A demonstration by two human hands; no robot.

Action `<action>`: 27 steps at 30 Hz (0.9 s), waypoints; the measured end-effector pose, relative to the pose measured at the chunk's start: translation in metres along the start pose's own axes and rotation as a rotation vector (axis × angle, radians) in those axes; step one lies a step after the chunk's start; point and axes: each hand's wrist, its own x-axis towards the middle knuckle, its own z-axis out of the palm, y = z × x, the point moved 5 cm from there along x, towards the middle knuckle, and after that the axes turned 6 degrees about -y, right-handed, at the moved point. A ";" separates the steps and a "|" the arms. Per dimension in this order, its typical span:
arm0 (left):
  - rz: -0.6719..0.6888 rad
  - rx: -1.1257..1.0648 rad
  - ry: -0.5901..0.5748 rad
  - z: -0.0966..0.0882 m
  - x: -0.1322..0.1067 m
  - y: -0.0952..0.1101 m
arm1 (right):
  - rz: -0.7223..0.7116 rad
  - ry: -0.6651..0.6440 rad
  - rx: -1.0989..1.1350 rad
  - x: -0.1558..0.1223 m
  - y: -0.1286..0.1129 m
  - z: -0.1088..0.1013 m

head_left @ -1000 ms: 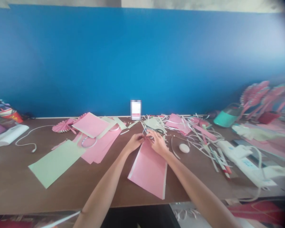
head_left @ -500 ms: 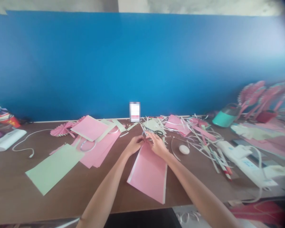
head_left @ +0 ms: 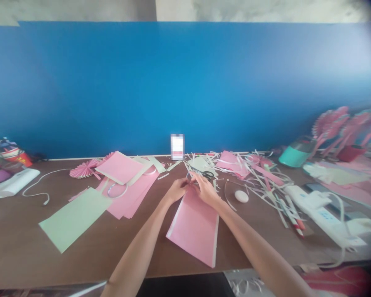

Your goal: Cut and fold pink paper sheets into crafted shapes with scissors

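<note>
While a pink paper sheet (head_left: 193, 231) lies flat on the table (head_left: 24, 235), the left hand (head_left: 177, 189) and right hand (head_left: 205, 190) keep a narrow pinching grip, apparently on a small loop (head_left: 189, 176) at the sheet's top edge, with scissors (head_left: 208, 174) just beyond.

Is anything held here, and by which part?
The left hand and right hand pinch a small pale loop by its lower edge, above a pink paper sheet; its material is unclear.

Below the right hand (head_left: 205, 190), pink paper (head_left: 193, 233) edged in white — left of the left hand (head_left: 177, 189), a pale green sheet (head_left: 75, 218) and a pink pleated fan (head_left: 85, 169) — beyond the right hand, black-handled scissors (head_left: 209, 174).
</note>
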 end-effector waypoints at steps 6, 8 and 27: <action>0.006 -0.011 0.013 0.001 0.001 -0.001 | -0.029 0.010 0.016 0.000 -0.003 0.000; 0.000 0.002 0.012 0.000 0.001 0.000 | -0.028 0.017 0.010 0.000 -0.003 0.002; 0.008 -0.057 0.024 -0.006 0.004 0.000 | 0.081 0.030 0.128 0.001 0.000 0.000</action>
